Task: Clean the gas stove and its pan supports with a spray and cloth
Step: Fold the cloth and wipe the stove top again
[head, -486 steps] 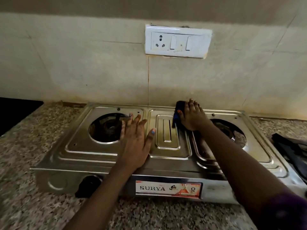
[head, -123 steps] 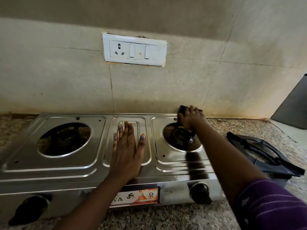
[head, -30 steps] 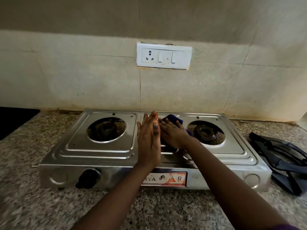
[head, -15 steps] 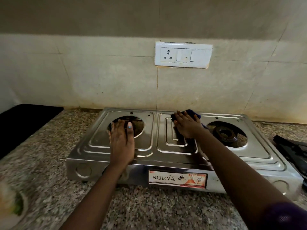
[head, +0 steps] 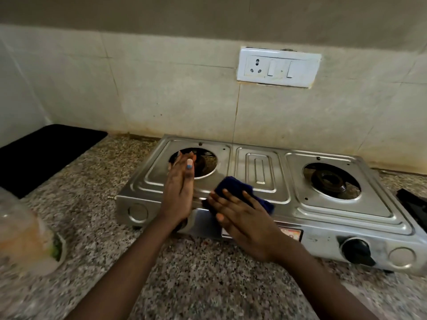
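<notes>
A steel two-burner gas stove [head: 332, 204] sits on the granite counter, both burner wells bare. My right hand [head: 242, 218] presses a dark blue cloth [head: 233, 188] flat against the stove's front edge, left of the middle panel. My left hand [head: 179, 190] stands on its edge, fingers straight and together, over the stove's front left by the left burner well [head: 205, 162], holding nothing. Black pan supports [head: 413, 206] lie on the counter off the stove's right end, mostly cut off by the frame.
A blurred clear bottle [head: 18, 232] stands near a small bowl at the near left. A black mat [head: 44, 155] lies at the back left. A white socket plate [head: 278, 66] is on the tiled wall. A black knob [head: 357, 250] sticks out at the stove's front right.
My right hand has drawn the cloth from the back of the middle panel to the stove's front edge. My left hand has lifted off the stove top and turned onto its edge.
</notes>
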